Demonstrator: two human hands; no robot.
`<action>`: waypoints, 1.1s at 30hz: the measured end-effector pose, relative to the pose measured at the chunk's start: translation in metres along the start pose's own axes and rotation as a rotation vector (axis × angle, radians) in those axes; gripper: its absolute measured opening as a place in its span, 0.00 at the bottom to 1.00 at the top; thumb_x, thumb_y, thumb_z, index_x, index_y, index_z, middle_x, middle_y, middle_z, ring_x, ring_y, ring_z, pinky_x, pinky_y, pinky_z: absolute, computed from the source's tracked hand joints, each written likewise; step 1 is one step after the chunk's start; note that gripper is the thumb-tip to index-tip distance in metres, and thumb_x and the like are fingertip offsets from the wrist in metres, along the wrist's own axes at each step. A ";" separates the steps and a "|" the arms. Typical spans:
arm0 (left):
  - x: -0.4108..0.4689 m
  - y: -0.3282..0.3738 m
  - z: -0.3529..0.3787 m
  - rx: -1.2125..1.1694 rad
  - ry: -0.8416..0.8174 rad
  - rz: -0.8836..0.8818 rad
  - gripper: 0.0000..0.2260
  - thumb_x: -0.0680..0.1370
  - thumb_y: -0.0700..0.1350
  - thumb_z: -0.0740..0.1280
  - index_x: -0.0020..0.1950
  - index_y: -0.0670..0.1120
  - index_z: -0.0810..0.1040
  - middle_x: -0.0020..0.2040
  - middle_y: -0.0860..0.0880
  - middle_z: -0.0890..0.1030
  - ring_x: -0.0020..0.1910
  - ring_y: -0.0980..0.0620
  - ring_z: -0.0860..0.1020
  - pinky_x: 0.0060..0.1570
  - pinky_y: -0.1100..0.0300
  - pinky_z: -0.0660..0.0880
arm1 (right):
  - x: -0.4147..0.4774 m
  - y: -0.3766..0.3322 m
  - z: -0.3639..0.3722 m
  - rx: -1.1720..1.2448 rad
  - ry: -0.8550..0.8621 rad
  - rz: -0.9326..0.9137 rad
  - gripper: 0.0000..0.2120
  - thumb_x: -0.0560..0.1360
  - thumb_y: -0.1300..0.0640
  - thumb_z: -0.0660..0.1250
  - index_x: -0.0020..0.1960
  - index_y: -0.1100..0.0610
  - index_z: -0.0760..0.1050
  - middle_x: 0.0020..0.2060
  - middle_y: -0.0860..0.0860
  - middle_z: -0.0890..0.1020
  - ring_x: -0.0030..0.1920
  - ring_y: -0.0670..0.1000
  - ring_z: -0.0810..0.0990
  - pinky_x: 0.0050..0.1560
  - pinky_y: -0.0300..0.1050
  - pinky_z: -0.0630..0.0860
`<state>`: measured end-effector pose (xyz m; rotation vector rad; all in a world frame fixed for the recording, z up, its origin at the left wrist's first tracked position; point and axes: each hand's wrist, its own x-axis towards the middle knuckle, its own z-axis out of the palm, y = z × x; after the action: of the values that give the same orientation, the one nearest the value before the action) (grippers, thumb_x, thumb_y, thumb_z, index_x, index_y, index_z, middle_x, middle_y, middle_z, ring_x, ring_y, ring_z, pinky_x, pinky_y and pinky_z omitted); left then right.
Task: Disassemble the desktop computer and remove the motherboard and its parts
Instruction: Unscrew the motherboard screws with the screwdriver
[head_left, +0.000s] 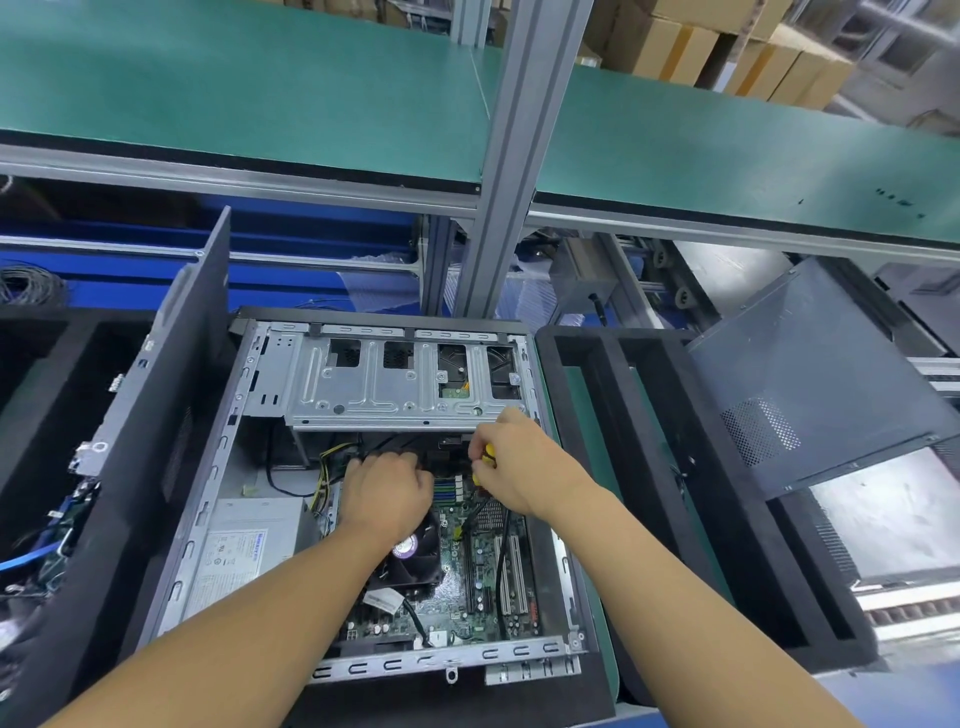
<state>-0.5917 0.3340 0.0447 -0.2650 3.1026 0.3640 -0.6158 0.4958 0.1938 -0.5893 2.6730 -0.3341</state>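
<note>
Here, from the head view:
- The desktop case (558, 566) is laid open on its side; the motherboard (483, 571) is seated inside, below the drive cage (363, 384).
- A yellow-handled tool (487, 458) is grasped by the right hand (522, 467) at the board's upper edge.
- The left hand (387, 493) is curled among cables. Whether anything is held cannot be told.
- Unfastening is judged in hand — next, connectors must be freed gently.
</note>
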 end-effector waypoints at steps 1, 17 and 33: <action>0.000 0.000 0.000 -0.002 0.001 0.002 0.11 0.76 0.51 0.54 0.40 0.51 0.74 0.42 0.48 0.82 0.43 0.45 0.79 0.49 0.51 0.67 | 0.000 0.000 0.001 0.001 -0.003 0.001 0.08 0.81 0.54 0.64 0.57 0.56 0.77 0.55 0.53 0.70 0.51 0.56 0.77 0.52 0.44 0.71; 0.000 0.000 0.000 -0.001 -0.011 0.001 0.13 0.76 0.51 0.55 0.42 0.50 0.77 0.43 0.48 0.82 0.44 0.45 0.79 0.49 0.51 0.66 | -0.001 0.002 0.001 -0.083 -0.009 0.013 0.16 0.80 0.64 0.61 0.67 0.56 0.73 0.62 0.54 0.70 0.57 0.57 0.77 0.56 0.46 0.74; -0.001 0.000 -0.003 -0.008 -0.042 -0.002 0.14 0.76 0.51 0.54 0.43 0.50 0.77 0.43 0.49 0.82 0.43 0.46 0.79 0.50 0.51 0.67 | 0.001 0.002 0.008 0.065 0.070 0.013 0.12 0.80 0.62 0.63 0.62 0.56 0.73 0.59 0.52 0.70 0.54 0.54 0.75 0.53 0.44 0.72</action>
<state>-0.5905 0.3338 0.0477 -0.2567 3.0604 0.3763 -0.6146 0.4962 0.1859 -0.5502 2.7199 -0.4446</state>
